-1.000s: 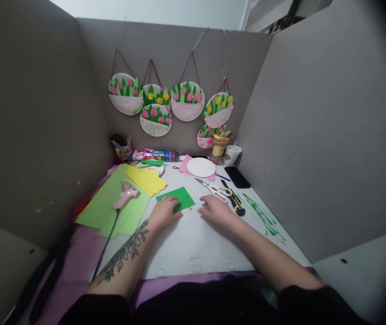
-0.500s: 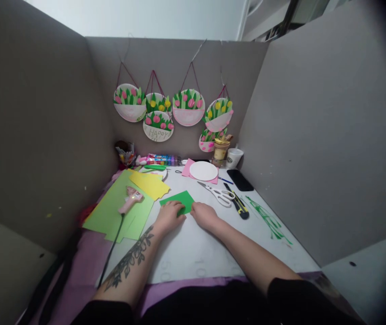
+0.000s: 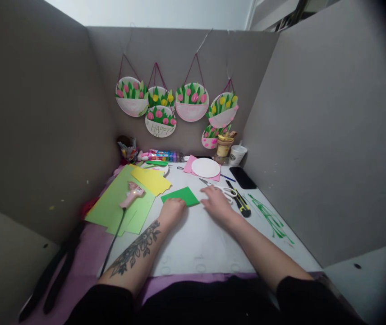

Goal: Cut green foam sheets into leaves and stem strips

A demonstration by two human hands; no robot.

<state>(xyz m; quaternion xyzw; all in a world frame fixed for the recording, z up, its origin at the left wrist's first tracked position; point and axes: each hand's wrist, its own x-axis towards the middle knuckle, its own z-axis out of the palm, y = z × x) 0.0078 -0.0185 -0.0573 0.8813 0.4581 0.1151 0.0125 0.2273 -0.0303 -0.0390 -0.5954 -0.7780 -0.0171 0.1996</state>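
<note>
Left hand (image 3: pixel 174 208) lies flat, pinning the green paper square (image 3: pixel 180 196) at its near edge on the worktop (image 3: pixel 199 243), while the right hand (image 3: pixel 217 202), fingers loosely spread, settles by the scissors (image 3: pixel 225 191) just beyond it, apparently fetching them, needing a grip through the handles.

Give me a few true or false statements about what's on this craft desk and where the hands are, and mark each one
1. The left hand rests on the dark green paper. True.
2. The right hand grips the pink glue gun. False: the glue gun lies untouched on the light green sheet, left of both hands.
3. The scissors lie beside the right hand. True.
4. The white paper plate sits on yellow paper. False: it sits on pink paper.
5. The black phone lies near the right wall. True.
</note>
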